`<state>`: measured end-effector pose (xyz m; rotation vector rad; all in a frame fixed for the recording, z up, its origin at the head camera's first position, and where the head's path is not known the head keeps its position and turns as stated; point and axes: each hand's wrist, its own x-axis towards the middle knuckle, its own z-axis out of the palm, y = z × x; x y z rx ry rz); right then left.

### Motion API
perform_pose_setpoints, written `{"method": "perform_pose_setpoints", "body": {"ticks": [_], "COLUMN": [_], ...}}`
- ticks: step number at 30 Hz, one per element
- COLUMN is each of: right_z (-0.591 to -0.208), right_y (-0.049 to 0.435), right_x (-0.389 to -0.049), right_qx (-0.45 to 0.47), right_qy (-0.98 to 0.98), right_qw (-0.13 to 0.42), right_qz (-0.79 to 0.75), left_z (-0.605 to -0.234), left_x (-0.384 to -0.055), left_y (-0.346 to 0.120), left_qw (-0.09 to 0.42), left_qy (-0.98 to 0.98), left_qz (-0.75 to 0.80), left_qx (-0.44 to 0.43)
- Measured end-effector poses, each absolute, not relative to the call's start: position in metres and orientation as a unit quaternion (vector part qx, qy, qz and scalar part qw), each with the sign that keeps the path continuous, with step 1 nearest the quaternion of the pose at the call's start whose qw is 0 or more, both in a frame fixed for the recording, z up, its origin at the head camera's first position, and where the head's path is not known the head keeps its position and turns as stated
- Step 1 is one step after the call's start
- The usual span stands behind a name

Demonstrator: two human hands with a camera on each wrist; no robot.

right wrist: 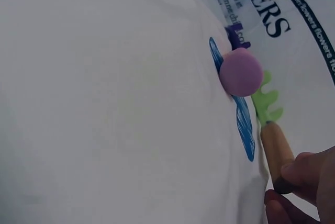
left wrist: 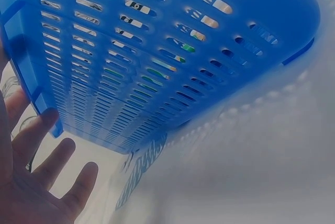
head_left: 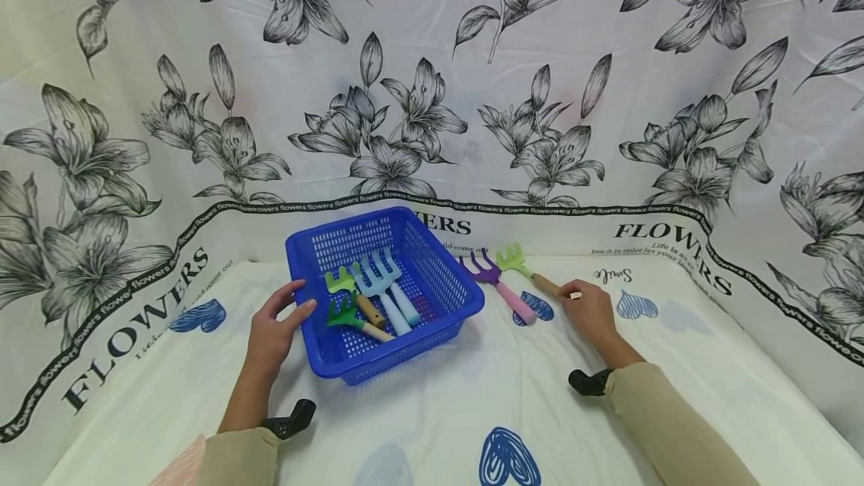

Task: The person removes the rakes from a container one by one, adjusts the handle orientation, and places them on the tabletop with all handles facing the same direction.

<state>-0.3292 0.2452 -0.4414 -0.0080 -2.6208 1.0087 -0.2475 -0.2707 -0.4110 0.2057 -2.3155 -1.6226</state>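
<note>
At the left rim of a blue plastic basket (head_left: pixel 421 336), my left hand (head_left: pixel 273 325) holds on with the thumb over the edge. In the left wrist view its other fingers (left wrist: pixel 78 187) spread beside the perforated wall. Inside the basket lie two light blue hand rakes (head_left: pixel 391 302), a light green one (head_left: pixel 367 310) and a dark green one (head_left: pixel 347 317), both with wooden handles. My right hand (head_left: pixel 590 313) pinches the wooden handle end of another light green hand rake (head_left: pixel 516 261). Left of that rake lies a purple hand rake with a pink handle (head_left: pixel 516 302).
A white cloth with blue hearts (head_left: pixel 509 460) covers the table. Behind it hangs a flower-printed curtain (head_left: pixel 405 58), close to the basket's back and the rake heads. A striped pink piece (head_left: pixel 178 463) shows at the lower left.
</note>
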Motion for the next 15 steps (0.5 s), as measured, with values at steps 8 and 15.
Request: {"method": "perform_pose_setpoints", "body": {"ticks": [8, 15], "right_z": [-0.4404, -0.4424], "right_y": [0.2401, 0.2379], "right_x": [-0.3348, -0.3374], "right_qx": [-0.016, -0.032], "right_qy": [-0.916, -0.918], "right_qw": [0.153, 0.148], "right_qz": [0.370, 0.367], "left_z": [-0.4123, -0.4123], "left_x": [-0.2471, -0.2477], "left_y": [-0.2712, -0.2705], "left_qw": [0.154, 0.156], "left_qy": [-0.806, -0.807], "left_qz": [-0.567, -0.565], "left_qx": [0.074, 0.071]}}
